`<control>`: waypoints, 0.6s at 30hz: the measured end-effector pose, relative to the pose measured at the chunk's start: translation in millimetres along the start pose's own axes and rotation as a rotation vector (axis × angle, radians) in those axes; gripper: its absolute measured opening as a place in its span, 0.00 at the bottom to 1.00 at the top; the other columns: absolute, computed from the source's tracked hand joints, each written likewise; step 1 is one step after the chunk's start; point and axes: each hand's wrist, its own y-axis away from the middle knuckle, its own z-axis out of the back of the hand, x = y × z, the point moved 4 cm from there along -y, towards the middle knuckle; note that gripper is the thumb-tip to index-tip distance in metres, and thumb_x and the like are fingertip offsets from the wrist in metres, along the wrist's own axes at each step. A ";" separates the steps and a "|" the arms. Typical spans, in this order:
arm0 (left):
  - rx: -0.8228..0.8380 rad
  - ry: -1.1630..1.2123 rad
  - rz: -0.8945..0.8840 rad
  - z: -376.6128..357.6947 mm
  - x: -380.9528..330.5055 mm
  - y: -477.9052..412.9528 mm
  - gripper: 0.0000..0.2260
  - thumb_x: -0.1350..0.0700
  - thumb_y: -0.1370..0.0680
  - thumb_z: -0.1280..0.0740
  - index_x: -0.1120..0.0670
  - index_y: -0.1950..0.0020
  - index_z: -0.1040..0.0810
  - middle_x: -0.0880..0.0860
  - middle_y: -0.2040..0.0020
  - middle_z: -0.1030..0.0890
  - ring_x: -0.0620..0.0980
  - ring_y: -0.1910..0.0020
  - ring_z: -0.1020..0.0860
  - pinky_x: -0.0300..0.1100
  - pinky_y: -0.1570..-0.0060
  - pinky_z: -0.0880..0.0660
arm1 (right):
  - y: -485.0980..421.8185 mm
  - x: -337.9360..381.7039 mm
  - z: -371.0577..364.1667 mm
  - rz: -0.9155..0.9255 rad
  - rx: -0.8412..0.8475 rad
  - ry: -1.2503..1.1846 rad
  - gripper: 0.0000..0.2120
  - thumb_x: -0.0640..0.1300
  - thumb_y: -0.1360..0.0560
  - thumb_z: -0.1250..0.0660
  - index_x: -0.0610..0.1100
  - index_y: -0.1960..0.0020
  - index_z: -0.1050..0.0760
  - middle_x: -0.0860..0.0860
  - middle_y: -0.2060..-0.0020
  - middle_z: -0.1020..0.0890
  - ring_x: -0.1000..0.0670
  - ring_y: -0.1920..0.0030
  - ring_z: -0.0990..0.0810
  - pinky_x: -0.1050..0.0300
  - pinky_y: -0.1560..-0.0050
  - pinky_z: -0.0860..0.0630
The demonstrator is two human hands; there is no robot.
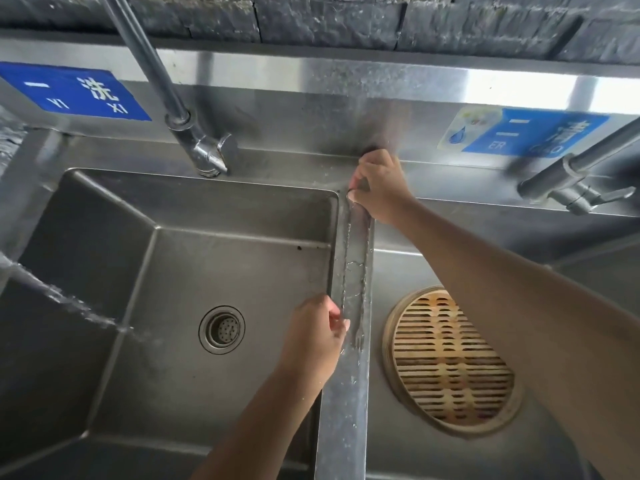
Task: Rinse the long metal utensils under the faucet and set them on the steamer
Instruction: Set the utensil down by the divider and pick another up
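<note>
Two long metal utensils (364,271) with twisted shafts and forked tips lie lengthwise on the steel divider (343,410) between the two sink basins. My right hand (379,188) is closed around their far ends, by the back ledge. At the near, forked end, my left hand (317,341) pinches the left shaft from the left basin side. The round bamboo steamer (450,362) rests in the right basin, just right of the divider, with nothing on its slats. A stream of water (69,301) slants in from the left edge and lands in the left basin, away from the utensils.
The left basin (104,271) has a round drain (221,329). A tall faucet (199,143) stands behind it and a second faucet (571,188) at the back right. Blue labels are stuck on the backsplash.
</note>
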 end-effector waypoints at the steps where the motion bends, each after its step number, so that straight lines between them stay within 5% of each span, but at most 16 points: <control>1: 0.012 -0.006 0.003 0.0 -0.9 -1.0 0.04 0.55 0.24 0.29 0.55 0.55 0.20 0.48 0.63 0.20 0.42 0.67 0.24 0.29 0.67 0.33 | 0.1 -0.1 -0.3 0.004 0.002 0.005 0.03 0.43 0.30 0.27 0.48 0.58 0.20 0.49 0.39 0.28 0.45 0.36 0.33 0.56 0.35 0.36; 6: 0.059 -0.025 0.024 -0.5 -2.6 -2.7 0.06 0.54 0.25 0.29 0.51 0.60 0.24 0.45 0.68 0.22 0.37 0.73 0.27 0.27 0.73 0.35 | -0.7 -0.4 -1.1 0.011 0.005 0.012 0.03 0.43 0.30 0.28 0.48 0.57 0.20 0.50 0.39 0.29 0.45 0.36 0.33 0.57 0.35 0.36; 18: 0.057 -0.024 0.066 -0.2 -0.6 -2.3 0.06 0.54 0.25 0.29 0.50 0.60 0.24 0.46 0.64 0.20 0.39 0.69 0.23 0.28 0.72 0.32 | -2.9 -0.5 0.7 -0.042 0.007 -0.054 0.04 0.43 0.30 0.25 0.48 0.56 0.18 0.52 0.42 0.30 0.48 0.34 0.33 0.61 0.39 0.40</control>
